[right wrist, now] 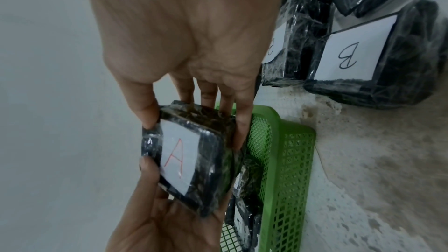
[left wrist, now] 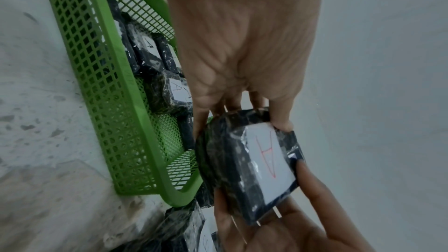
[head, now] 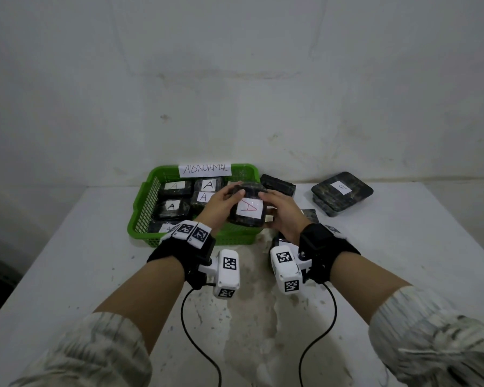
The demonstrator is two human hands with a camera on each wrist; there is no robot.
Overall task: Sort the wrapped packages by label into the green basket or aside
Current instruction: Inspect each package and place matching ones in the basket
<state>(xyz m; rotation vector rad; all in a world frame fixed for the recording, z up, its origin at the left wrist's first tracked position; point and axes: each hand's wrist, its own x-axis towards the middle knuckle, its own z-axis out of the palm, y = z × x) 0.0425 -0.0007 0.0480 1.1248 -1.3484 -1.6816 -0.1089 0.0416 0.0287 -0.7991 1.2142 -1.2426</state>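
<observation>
A dark wrapped package with a white label bearing a red A is held up over the front right corner of the green basket. My left hand grips its left side and my right hand grips its right side, thumbs on the label face. The left wrist view shows the package between both hands beside the basket. In the right wrist view the package hangs above the basket. Several packages labelled A lie inside the basket.
A paper sign reading ABNORMAL is fixed to the basket's back rim. Packages labelled B are stacked on the white table to the right. Another dark package lies behind the basket's right corner. A wall rises close behind.
</observation>
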